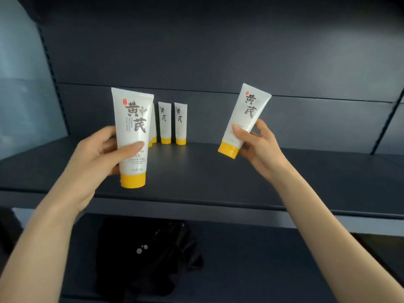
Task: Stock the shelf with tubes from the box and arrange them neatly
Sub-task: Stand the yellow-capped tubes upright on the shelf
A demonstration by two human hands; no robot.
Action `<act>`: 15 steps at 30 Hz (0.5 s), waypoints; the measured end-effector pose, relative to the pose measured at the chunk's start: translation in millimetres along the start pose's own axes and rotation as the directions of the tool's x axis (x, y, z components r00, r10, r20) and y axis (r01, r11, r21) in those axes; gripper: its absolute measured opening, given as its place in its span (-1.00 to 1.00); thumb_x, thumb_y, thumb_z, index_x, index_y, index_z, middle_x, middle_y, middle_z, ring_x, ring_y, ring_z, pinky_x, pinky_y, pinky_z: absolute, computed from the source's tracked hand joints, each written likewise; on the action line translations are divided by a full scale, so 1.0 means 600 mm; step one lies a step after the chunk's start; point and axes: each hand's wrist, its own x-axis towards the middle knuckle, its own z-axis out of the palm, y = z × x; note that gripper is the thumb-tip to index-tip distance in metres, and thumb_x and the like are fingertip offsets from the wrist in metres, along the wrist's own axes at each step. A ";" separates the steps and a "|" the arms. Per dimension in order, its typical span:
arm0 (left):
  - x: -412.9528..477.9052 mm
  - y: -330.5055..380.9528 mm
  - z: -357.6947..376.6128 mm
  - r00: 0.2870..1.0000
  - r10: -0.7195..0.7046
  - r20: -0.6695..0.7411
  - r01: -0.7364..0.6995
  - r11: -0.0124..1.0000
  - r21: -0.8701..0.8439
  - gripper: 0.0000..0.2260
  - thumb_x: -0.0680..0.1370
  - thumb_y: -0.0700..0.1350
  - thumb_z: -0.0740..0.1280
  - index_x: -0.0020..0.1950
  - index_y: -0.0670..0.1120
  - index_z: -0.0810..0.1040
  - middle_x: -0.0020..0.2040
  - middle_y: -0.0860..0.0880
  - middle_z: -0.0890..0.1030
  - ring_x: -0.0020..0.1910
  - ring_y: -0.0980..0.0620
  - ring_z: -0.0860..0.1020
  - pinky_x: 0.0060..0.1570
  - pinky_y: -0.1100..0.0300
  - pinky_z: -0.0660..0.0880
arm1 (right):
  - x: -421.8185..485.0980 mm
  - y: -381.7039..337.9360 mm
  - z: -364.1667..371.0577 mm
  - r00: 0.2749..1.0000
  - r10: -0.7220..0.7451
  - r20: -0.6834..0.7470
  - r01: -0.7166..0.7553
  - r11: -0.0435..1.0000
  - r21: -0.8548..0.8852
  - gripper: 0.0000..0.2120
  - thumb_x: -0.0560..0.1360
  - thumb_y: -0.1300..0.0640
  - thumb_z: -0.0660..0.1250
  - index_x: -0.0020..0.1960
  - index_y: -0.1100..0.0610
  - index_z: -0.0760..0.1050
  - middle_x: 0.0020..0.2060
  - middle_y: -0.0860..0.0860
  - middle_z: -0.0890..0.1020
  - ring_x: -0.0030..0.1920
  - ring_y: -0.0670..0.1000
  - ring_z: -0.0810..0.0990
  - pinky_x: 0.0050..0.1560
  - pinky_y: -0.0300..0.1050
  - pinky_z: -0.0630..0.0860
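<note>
My left hand [98, 154] grips a white tube with a yellow cap [132, 136], held upright with the cap down above the front of the dark shelf [218, 182]. My right hand [260, 145] holds a second white tube [244, 119], tilted with its top leaning right and its cap above the shelf. At the back of the shelf stand two tubes [165, 122] [181, 123] cap down, side by side. More tubes [153, 127] stand partly hidden behind the left-hand tube. No box is in view.
The shelf has a dark back panel [218, 62] and another shelf level [240, 259] below. A black object [148, 254] lies on that lower level. A pale wall [19, 84] is at the left.
</note>
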 end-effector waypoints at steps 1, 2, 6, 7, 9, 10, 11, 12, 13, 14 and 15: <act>0.006 -0.003 -0.011 1.000 -0.002 -0.007 0.002 1.000 0.000 -0.67 0.28 0.04 0.44 0.05 0.17 0.59 -0.02 0.14 0.69 -0.06 0.16 0.65 -0.24 0.28 0.57 | 0.008 0.005 0.010 1.000 0.003 0.004 -0.003 1.000 -0.001 -0.62 0.47 0.22 0.41 0.25 0.16 0.41 0.04 0.10 0.64 0.00 0.08 0.66 -0.10 -0.07 0.59; 0.012 -0.007 -0.022 1.000 -0.003 -0.011 0.003 1.000 0.002 -0.67 0.30 0.03 0.44 0.06 0.16 0.59 -0.02 0.14 0.69 -0.06 0.16 0.65 -0.22 0.26 0.56 | 0.015 0.011 0.020 1.000 0.002 0.006 -0.002 1.000 -0.003 -0.62 0.46 0.23 0.41 0.25 0.16 0.41 0.04 0.09 0.64 0.00 0.08 0.66 -0.10 -0.07 0.59; 0.044 -0.021 -0.075 1.000 -0.015 -0.013 0.015 1.000 0.008 -0.68 0.31 0.01 0.43 0.06 0.14 0.58 -0.04 0.14 0.69 -0.07 0.16 0.66 -0.20 0.23 0.55 | 0.040 0.034 0.071 1.000 -0.017 -0.012 0.017 0.999 -0.033 -0.60 0.45 0.27 0.40 0.26 0.18 0.40 0.03 0.09 0.64 -0.01 0.07 0.67 -0.12 -0.07 0.60; 0.054 -0.024 -0.091 1.000 -0.018 -0.011 0.018 1.000 0.012 -0.68 0.31 0.00 0.43 0.05 0.14 0.58 -0.04 0.14 0.69 -0.07 0.16 0.66 -0.20 0.21 0.55 | 0.047 0.039 0.086 1.000 -0.022 -0.020 0.021 0.998 -0.052 -0.59 0.45 0.27 0.40 0.26 0.18 0.40 0.04 0.09 0.64 0.00 0.08 0.66 -0.12 -0.08 0.60; 0.073 -0.031 -0.123 1.000 -0.016 -0.003 0.016 1.000 0.018 -0.68 0.30 0.01 0.44 0.04 0.14 0.58 -0.05 0.14 0.69 -0.08 0.17 0.65 -0.24 0.24 0.56 | 0.062 0.051 0.117 0.999 -0.037 -0.040 0.033 0.994 -0.102 -0.57 0.44 0.28 0.41 0.27 0.16 0.39 0.08 0.11 0.63 0.04 0.10 0.65 -0.10 -0.08 0.58; 0.083 -0.035 -0.139 1.000 -0.012 0.000 0.012 1.000 0.020 -0.69 0.29 0.01 0.44 0.03 0.14 0.58 -0.06 0.15 0.68 -0.09 0.18 0.65 -0.26 0.27 0.57 | 0.071 0.057 0.134 0.998 -0.046 -0.048 0.040 0.991 -0.127 -0.56 0.44 0.29 0.41 0.27 0.16 0.39 0.10 0.12 0.62 0.05 0.11 0.64 -0.08 -0.07 0.57; 0.092 -0.040 -0.154 1.000 -0.009 0.005 0.009 1.000 0.024 -0.69 0.29 0.02 0.44 0.02 0.15 0.57 -0.06 0.16 0.68 -0.09 0.18 0.65 -0.26 0.27 0.56 | 0.078 0.063 0.150 0.997 -0.055 -0.054 0.046 0.988 -0.149 -0.56 0.44 0.29 0.42 0.27 0.15 0.40 0.10 0.11 0.62 0.06 0.10 0.64 -0.08 -0.07 0.57; 0.100 -0.045 -0.168 1.000 -0.008 0.010 0.007 1.000 0.031 -0.69 0.29 0.02 0.43 0.02 0.15 0.57 -0.06 0.16 0.68 -0.09 0.19 0.65 -0.23 0.24 0.56 | 0.086 0.069 0.165 0.997 -0.061 -0.057 0.051 0.984 -0.169 -0.56 0.44 0.28 0.42 0.27 0.14 0.40 0.11 0.10 0.62 0.07 0.08 0.64 -0.08 -0.07 0.57; 0.107 -0.050 -0.182 1.000 -0.007 0.014 0.007 0.999 0.040 -0.69 0.29 0.03 0.43 0.02 0.15 0.57 -0.06 0.17 0.68 -0.10 0.20 0.65 -0.20 0.21 0.54 | 0.093 0.076 0.180 0.996 -0.065 -0.060 0.053 0.981 -0.186 -0.57 0.44 0.28 0.42 0.26 0.13 0.40 0.11 0.09 0.62 0.07 0.07 0.64 -0.08 -0.08 0.58; 0.114 -0.056 -0.193 1.000 -0.006 0.016 0.006 0.999 0.049 -0.70 0.29 0.03 0.43 0.01 0.16 0.57 -0.06 0.19 0.68 -0.10 0.21 0.64 -0.18 0.19 0.52 | 0.100 0.083 0.194 0.996 -0.067 -0.063 0.053 0.978 -0.201 -0.58 0.43 0.28 0.43 0.25 0.12 0.41 0.11 0.09 0.62 0.07 0.06 0.64 -0.08 -0.08 0.59; 0.120 -0.061 -0.205 1.000 -0.005 0.018 0.004 0.998 0.058 -0.71 0.30 0.02 0.44 0.00 0.16 0.57 -0.06 0.20 0.68 -0.11 0.22 0.64 -0.16 0.18 0.51 | 0.107 0.091 0.206 0.995 -0.067 -0.068 0.051 0.975 -0.215 -0.58 0.43 0.28 0.43 0.24 0.12 0.42 0.11 0.08 0.62 0.07 0.06 0.64 -0.06 -0.08 0.60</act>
